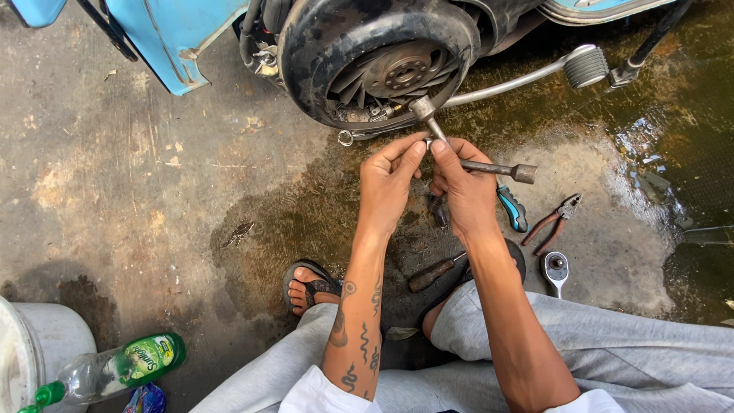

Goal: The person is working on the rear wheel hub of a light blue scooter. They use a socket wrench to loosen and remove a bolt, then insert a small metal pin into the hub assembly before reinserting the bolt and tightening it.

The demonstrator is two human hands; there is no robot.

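A metal cross-shaped socket wrench [489, 167] is held between both hands. One of its arms reaches up to the black round engine cover [336, 46] of a blue scooter. My left hand [388, 183] pinches the wrench's centre with thumb and fingers. My right hand [465, 191] grips the same hub, with one socket arm sticking out to the right. Inside the cover's opening a finned flywheel [401, 73] shows.
On the wet, stained concrete lie red-handled pliers [552, 222], a blue-handled tool [512, 208], a ratchet head [555, 269] and a dark-handled screwdriver [433, 274]. A kick-start lever [535, 75] juts right. A plastic bottle [115, 369] and white bucket [38, 352] stand at lower left. My sandalled foot [310, 284] rests below.
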